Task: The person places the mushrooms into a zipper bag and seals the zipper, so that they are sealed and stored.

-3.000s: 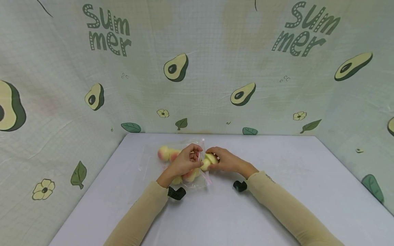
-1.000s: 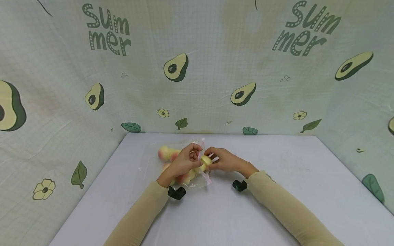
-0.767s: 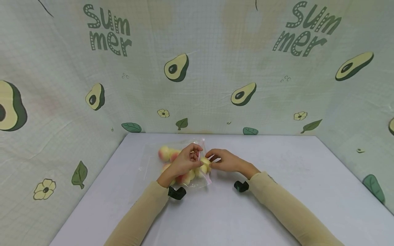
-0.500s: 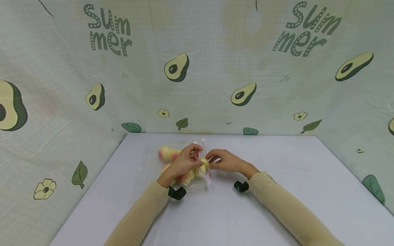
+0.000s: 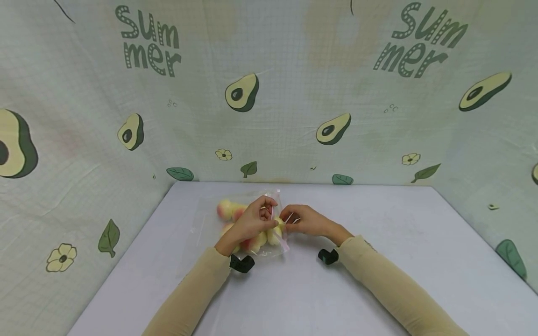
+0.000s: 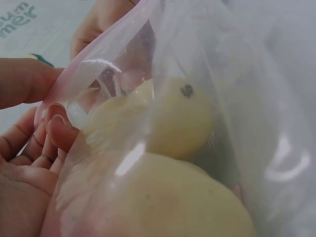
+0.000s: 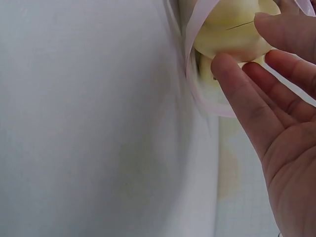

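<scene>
A clear zip bag (image 5: 206, 228) with a pink-edged mouth lies on the table and contains several yellow fruits with pink blush, peach-like in look. My left hand (image 5: 250, 221) pinches the bag's rim between thumb and fingers; its palm shows beside the plastic in the left wrist view. At the bag's mouth, my right hand (image 5: 308, 219) touches a yellow fruit (image 7: 232, 37) with its thumb and fingertips. That fruit sits just inside the pink rim. Other fruits (image 6: 187, 197) show through the plastic, and some are partly hidden by my left hand.
The white tabletop (image 5: 357, 280) surrounds the bag. A cloth printed with avocados (image 5: 332, 128) rises behind the table and along both sides. Black wrist devices (image 5: 242, 264) are worn under both wrists.
A yellow fruit has moved left from my right fingers into the bag's mouth. My right fingers have shifted slightly; my left hand stays on the rim.
</scene>
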`<control>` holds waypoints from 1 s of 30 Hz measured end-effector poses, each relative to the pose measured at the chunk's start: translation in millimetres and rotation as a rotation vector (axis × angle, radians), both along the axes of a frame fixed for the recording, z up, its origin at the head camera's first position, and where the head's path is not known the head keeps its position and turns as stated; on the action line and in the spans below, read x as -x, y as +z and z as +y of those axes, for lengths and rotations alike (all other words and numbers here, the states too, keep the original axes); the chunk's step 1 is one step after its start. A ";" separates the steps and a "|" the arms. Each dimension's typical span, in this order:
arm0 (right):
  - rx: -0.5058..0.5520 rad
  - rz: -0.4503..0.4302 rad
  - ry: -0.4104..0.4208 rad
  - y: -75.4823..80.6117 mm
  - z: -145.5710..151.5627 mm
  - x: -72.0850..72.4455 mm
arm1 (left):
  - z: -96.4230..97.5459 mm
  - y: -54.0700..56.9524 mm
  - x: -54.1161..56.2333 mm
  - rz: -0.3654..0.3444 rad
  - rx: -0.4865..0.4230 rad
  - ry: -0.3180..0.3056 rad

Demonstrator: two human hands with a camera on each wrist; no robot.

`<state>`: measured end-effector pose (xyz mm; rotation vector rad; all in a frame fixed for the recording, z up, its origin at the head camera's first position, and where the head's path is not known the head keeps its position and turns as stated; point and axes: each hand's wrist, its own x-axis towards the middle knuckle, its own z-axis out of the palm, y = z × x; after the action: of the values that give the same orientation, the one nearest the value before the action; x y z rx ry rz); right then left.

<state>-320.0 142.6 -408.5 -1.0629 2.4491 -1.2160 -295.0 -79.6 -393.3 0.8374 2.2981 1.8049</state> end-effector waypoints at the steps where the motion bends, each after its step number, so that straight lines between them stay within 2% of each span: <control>1: 0.002 0.003 0.001 -0.1 -0.3 0.1 | 0.0 0.0 0.1 0.000 0.001 0.002; 7: 0.027 -0.011 0.009 -2.1 -3.2 0.3 | -0.6 3.3 -1.7 -0.006 0.000 -0.002; 14: 0.039 -0.050 0.012 -5.0 -7.3 -0.2 | -1.5 26.2 -18.9 -0.012 -0.010 -0.016; 21: 0.044 -0.074 0.045 -2.5 -10.7 -3.1 | -0.7 27.1 -18.5 -0.007 -0.035 -0.037; 27: 0.032 -0.061 0.037 -1.7 -11.4 -4.8 | -0.4 26.5 -17.7 -0.013 -0.040 -0.038; 30: 0.031 -0.056 0.047 10.8 -12.5 -14.3 | -0.7 26.1 -17.6 -0.006 -0.026 -0.032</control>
<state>-305.7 130.1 -397.7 -1.0735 2.3572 -1.2564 -277.4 -80.3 -367.1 0.8657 2.2494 1.8256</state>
